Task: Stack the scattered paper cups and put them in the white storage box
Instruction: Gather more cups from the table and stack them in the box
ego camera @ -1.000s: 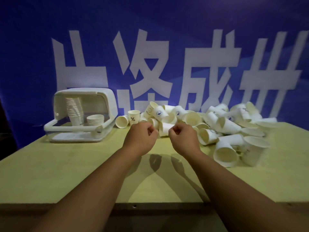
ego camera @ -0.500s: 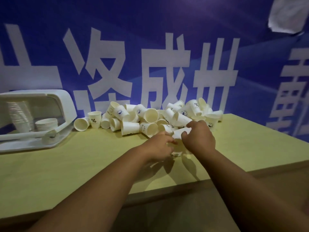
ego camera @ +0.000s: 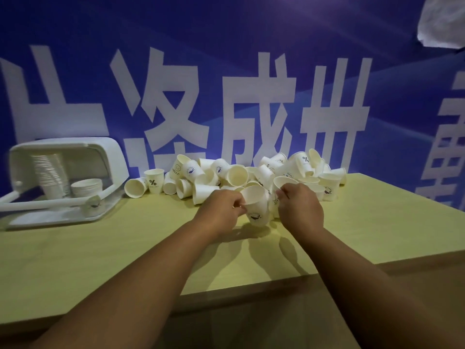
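Hands are both busy at the near edge of the cup heap, so here's how it looks. Left hand [ego camera: 221,210] has its fingers curled in and is pinching a white paper cup with a small dark logo [ego camera: 256,207] right at the rim. That cup is mouth-up and tilted a bit, and I can't really tell if its base is on the table or just off it. Right hand [ego camera: 300,210] is curled too, gripping a second white paper cup [ego camera: 283,183] by its side, mouth up, just beside the first one and a little higher. Whether the two cups actually touch is hard to say, since the hand covers that spot. Both sit right in front of the big messy pile of white paper cups [ego camera: 236,173], most of them on their sides, along the back of the pale yellow-green wooden table [ego camera: 113,253]. One cup with a % mark [ego camera: 153,181] stands upright near the pile's left end. Well off to the left is the white plastic storage box [ego camera: 75,147], open toward the camera, with a tall stack of nested cups [ego camera: 49,175] and a short stack [ego camera: 86,187] inside. Blue banner with huge white characters [ego camera: 226,34] fills the background.
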The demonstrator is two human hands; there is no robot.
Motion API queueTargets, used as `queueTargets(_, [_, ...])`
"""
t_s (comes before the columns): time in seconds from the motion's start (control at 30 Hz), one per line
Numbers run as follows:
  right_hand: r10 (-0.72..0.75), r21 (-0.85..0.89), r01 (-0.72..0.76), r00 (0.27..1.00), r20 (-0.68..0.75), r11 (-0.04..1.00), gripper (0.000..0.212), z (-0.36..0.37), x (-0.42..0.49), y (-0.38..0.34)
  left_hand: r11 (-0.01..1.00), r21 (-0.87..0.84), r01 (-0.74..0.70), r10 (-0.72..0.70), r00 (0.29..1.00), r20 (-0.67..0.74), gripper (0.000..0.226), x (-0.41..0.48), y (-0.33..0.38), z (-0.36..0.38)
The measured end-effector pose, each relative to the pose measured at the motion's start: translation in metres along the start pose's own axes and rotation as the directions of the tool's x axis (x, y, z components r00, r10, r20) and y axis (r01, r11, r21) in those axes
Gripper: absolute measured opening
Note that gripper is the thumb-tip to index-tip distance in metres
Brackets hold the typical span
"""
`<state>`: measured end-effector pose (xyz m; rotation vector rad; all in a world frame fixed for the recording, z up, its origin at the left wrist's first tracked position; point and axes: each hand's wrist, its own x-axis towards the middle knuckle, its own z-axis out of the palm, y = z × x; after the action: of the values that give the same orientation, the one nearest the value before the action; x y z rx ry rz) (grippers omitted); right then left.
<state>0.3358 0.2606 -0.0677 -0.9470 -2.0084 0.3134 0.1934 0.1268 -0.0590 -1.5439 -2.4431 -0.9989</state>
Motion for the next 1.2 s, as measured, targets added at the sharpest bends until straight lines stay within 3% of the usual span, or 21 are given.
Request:
queueTargets(0.17, [-0.106, 0.162, 0.102, 0.994, 0.019, 0.981, 0.026, 0.028, -0.002, -0.051, 0.998, 0.051, 0.037, -0.031, 0.992, -0.125, 0.02, -0.013, -0.043, -0.042])
queueTargets(0.43, [-0.193, 0.331, 0.167, 0.98, 0.048, 0.929, 0.016, 0.097, -0.01, -0.14, 0.98, 0.076, 0.183, -0.15, 0.936, -0.319, 0.013, -0.04, -0.129, -0.108])
queueTargets(0.77, [-0.268, 0.483, 0.19, 0.958, 0.098, 0.855, 0.015, 0.174, -0.016, -0.23, 0.946, 0.07, 0.316, -0.212, 0.769, -0.603, 0.01, -0.06, -0.222, -0.178])
queueTargets(1.0, [-0.319, 0.561, 0.215, 0.943, 0.094, 0.799, 0.015, 0.21, -0.003, -0.278, 0.928, 0.087, 0.362, -0.2, 0.683, -0.702, 0.013, -0.046, -0.27, -0.212])
queueTargets(1.2, [-0.348, 0.621, 0.21, 0.931, 0.109, 0.755, 0.018, 0.228, 0.015, -0.301, 0.894, 0.147, 0.424, -0.194, 0.66, -0.726, 0.015, -0.025, -0.289, -0.211])
